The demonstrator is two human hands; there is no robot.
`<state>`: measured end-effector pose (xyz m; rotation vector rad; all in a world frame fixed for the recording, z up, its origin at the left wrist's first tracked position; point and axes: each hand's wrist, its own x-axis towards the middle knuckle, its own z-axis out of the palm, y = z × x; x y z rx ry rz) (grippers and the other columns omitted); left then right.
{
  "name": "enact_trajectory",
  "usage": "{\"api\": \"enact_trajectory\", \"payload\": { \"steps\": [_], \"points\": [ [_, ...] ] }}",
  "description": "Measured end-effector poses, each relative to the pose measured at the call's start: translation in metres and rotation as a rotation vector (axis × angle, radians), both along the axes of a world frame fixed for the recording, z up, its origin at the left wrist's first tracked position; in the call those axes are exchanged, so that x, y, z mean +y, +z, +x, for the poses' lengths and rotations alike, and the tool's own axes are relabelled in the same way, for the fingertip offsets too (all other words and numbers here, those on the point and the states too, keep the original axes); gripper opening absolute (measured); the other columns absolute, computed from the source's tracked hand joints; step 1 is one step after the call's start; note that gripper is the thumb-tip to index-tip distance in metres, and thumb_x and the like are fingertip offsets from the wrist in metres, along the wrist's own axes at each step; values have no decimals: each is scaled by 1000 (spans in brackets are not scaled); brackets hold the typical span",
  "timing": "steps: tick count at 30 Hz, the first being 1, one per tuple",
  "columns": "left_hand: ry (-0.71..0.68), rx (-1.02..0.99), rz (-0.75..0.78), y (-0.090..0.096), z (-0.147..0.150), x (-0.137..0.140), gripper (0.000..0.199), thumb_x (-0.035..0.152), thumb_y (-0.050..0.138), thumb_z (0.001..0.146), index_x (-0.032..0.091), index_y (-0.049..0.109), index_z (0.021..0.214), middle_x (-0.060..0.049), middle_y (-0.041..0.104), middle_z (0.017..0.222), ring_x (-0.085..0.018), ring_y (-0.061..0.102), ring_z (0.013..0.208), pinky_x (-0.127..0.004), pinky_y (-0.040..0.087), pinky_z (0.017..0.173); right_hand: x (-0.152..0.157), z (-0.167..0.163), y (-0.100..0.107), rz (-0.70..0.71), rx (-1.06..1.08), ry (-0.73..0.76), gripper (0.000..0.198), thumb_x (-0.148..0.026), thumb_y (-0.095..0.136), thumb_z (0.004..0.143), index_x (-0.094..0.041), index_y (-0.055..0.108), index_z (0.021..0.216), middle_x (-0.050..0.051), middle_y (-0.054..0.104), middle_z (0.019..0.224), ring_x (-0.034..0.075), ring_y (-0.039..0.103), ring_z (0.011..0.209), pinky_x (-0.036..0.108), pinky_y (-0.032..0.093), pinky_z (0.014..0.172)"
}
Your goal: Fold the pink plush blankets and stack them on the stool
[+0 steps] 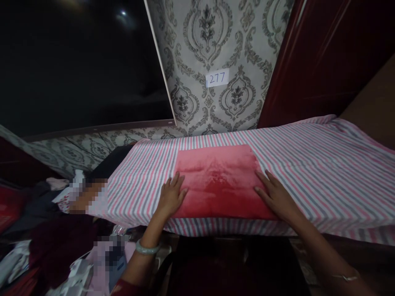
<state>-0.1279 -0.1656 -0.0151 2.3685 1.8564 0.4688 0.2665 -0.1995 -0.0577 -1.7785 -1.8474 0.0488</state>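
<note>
A red velvety piece of fabric lies flat on a cloth with pink, grey and white stripes. Its far part looks lighter pink, its near part deeper red, and faint creases run across it. My left hand rests at its left edge, fingers spread, palm down. At the right edge, my right hand lies with fingers stretched out, partly on the red fabric and partly over the stripes. Neither hand grips anything. The wrist of the left arm bears a pale bangle.
The striped cloth drapes over a long surface against a patterned wall. A large black screen hangs at upper left, and a dark red panel stands at right. Heaped clothes and other items fill the lower left.
</note>
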Motion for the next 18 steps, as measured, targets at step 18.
{"api": "enact_trajectory", "payload": {
  "steps": [18],
  "points": [
    [358,-1251,-394,0,-13,21,91,44,85,79,12,45,153,-22,65,136,-32,70,114,-40,58,95,21,9,4,-211,630,-184,82,-67,62,78,-20,58,145,14,63,142,38,59,130,48,45,110]
  ]
}}
